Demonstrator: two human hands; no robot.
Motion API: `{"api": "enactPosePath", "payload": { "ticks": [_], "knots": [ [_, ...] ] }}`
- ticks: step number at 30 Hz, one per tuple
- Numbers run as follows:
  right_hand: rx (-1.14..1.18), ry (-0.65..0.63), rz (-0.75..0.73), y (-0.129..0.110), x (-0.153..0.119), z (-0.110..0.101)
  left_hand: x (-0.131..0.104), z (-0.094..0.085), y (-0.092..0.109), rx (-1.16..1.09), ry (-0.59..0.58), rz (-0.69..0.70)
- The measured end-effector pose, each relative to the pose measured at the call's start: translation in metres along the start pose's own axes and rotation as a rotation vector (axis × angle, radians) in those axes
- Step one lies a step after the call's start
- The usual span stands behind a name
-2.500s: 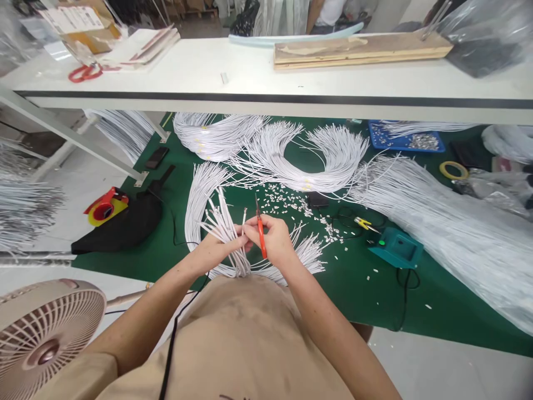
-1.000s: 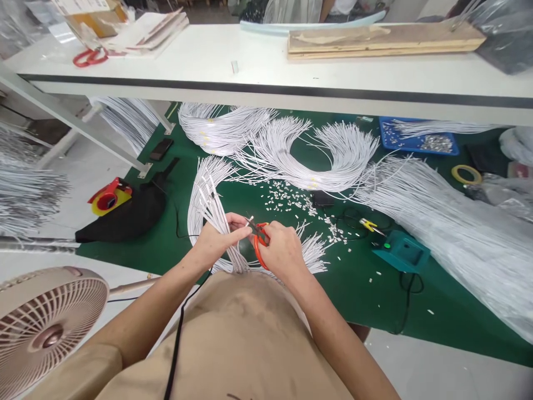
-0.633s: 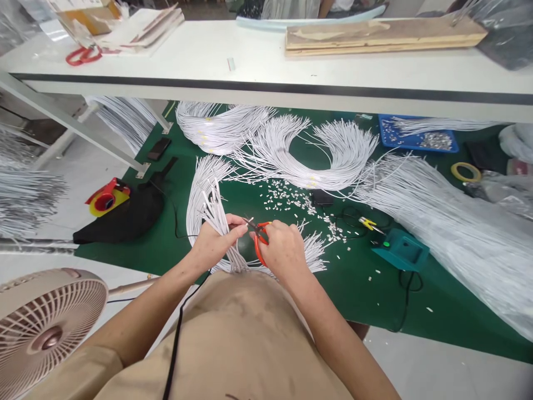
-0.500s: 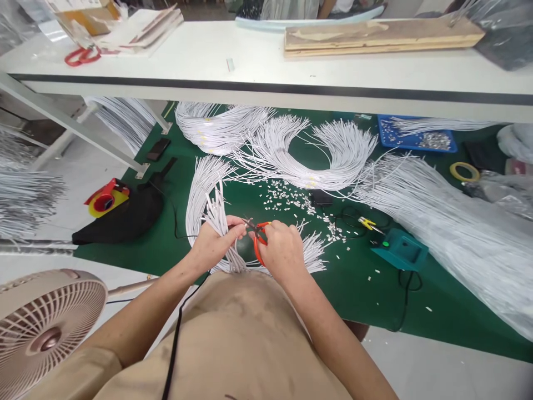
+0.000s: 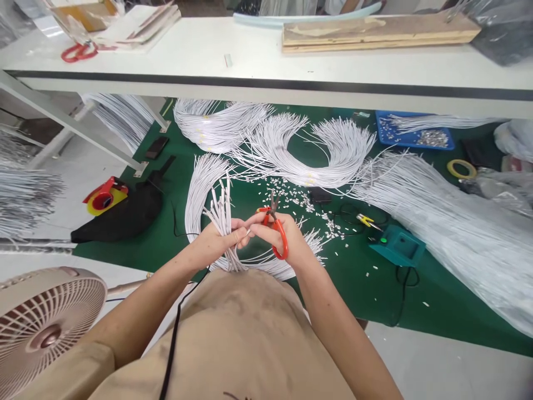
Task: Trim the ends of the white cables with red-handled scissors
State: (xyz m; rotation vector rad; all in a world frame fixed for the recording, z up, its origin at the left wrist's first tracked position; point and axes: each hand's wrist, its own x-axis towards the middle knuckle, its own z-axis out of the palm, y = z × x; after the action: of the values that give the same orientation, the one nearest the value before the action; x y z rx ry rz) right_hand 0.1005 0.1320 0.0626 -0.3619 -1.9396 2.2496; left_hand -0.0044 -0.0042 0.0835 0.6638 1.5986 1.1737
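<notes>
My left hand (image 5: 219,241) is closed around a bunch of white wires (image 5: 220,208), whose ends fan upward above the fingers. Red-handled scissors (image 5: 282,239) hang on my right hand (image 5: 287,233), their dark blades pointing up and away from the wires. The right fingertips pinch a thin white wire end (image 5: 249,231) close to the left thumb, and the two hands nearly touch. Below them, a looped coil of white wires (image 5: 287,270) lies against my body, its ends spread to the right.
Small white pieces (image 5: 291,194) are scattered on the green mat (image 5: 345,300). Bundled wires (image 5: 345,144) lie behind. At right stand a teal device (image 5: 397,247), yellow-handled pliers (image 5: 366,220) and a blue tray (image 5: 387,133). A white shelf (image 5: 187,53) overhangs the back; a fan (image 5: 50,333) is at left.
The scissors have swung from the wire by my left fingers to upright in my right hand. My right fingertips have come in to pinch a wire end beside the left thumb.
</notes>
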Motion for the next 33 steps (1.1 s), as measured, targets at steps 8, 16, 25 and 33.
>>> {"api": "enactPosePath", "payload": {
  "ticks": [8, 16, 25, 33],
  "knots": [
    [0.146, 0.125, 0.089, 0.011, 0.000, 0.007, -0.002, 0.001, 0.001, -0.067, -0.037, 0.006],
    [0.169, 0.224, 0.119, 0.014, -0.005, 0.010, -0.001, 0.002, -0.003, -0.059, 0.026, -0.011],
    [0.124, 0.289, 0.097, 0.015, -0.005, 0.016, 0.001, 0.001, -0.009, -0.058, 0.039, 0.011],
    [0.132, 0.472, 0.100, 0.022, -0.006, 0.032, 0.004, 0.003, -0.010, -0.040, 0.194, 0.009]
  ]
}}
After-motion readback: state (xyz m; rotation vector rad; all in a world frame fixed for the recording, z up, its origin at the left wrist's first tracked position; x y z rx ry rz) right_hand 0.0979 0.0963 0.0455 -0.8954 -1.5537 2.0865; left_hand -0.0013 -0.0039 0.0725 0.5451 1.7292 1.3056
